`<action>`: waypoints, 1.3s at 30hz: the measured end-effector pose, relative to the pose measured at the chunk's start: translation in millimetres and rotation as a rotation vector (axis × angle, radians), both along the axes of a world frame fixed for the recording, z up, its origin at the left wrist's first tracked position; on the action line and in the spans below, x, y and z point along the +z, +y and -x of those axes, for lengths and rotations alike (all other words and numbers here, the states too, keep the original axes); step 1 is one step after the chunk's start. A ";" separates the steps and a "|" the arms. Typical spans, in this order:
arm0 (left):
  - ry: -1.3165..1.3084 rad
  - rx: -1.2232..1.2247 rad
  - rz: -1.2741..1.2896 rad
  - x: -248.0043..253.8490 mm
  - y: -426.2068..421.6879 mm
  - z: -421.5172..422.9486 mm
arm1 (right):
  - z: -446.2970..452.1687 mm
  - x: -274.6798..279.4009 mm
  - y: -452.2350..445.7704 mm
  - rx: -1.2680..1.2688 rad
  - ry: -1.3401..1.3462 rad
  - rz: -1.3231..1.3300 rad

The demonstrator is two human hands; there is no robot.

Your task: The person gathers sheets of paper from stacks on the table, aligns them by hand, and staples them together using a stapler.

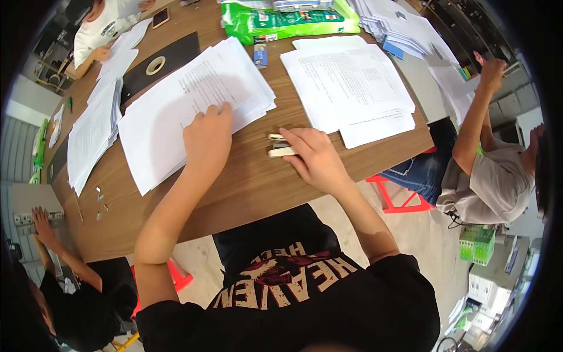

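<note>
My left hand (208,138) rests on a stack of printed sheets (170,111), its fingertips on the top page and nothing held in it. My right hand (319,157) is closed around a small cream-and-dark stapler (283,152), which lies on the wooden table top (246,182) with its two arms apart. Part of the stapler is hidden under my fingers. Beyond my right hand sits another pile of printed pages (352,88). A small blue box (260,56) is between the two piles.
Further left are a fanned paper pile (94,138) and a tape roll (155,66) on a black sheet. A green package (293,23) stands at the back. Small metal bits (99,199) lie near the left edge. Co-workers sit at left, right and far left.
</note>
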State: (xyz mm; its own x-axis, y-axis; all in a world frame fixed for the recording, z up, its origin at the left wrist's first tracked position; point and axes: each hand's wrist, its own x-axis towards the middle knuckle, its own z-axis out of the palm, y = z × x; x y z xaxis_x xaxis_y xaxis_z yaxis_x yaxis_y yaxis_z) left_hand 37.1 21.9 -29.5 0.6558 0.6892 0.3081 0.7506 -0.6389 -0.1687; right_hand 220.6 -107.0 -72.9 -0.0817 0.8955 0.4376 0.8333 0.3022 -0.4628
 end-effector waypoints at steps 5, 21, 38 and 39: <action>-0.118 -0.041 -0.057 11.8 -9.0 -1.4 | -2.9 4.0 -2.0 0.043 0.019 -0.092; -0.469 -0.638 0.715 -13.1 116.3 -285.0 | -89.5 20.7 -53.8 -0.079 1.992 -0.305; 0.232 -0.326 1.028 6.9 146.8 -340.4 | -101.6 11.8 -54.8 -0.020 2.163 -0.239; 0.235 -0.325 1.026 8.7 143.1 -339.1 | -100.7 11.8 -54.7 -0.020 2.148 -0.245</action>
State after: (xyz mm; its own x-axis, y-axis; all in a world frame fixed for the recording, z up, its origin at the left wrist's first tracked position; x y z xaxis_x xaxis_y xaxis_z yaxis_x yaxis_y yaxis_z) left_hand 376.2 164.9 -20.8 0.8198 0.3298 -0.4683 0.5397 -0.7184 0.4388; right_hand 321.3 -161.7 -61.2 0.5682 0.8162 -0.1047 -0.7733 0.4861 -0.4070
